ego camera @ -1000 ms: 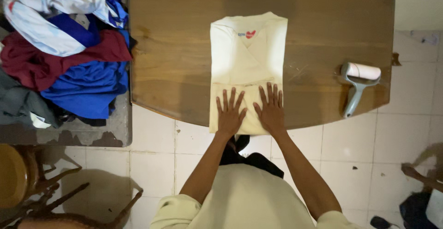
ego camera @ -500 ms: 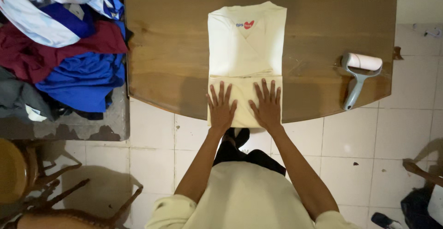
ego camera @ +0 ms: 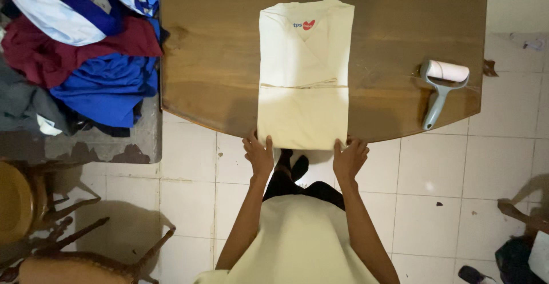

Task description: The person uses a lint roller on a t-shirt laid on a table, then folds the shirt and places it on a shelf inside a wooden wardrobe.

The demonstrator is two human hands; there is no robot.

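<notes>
Both hands (left (ego camera: 258, 154), right (ego camera: 350, 158)) slid back to one folded shirt's (ego camera: 303, 72) hem.

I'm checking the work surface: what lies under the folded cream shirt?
The folded cream shirt lies on the brown wooden table, its near edge hanging past the rim, with the left hand and right hand at its corners. Anything beneath the cloth is covered.
</notes>
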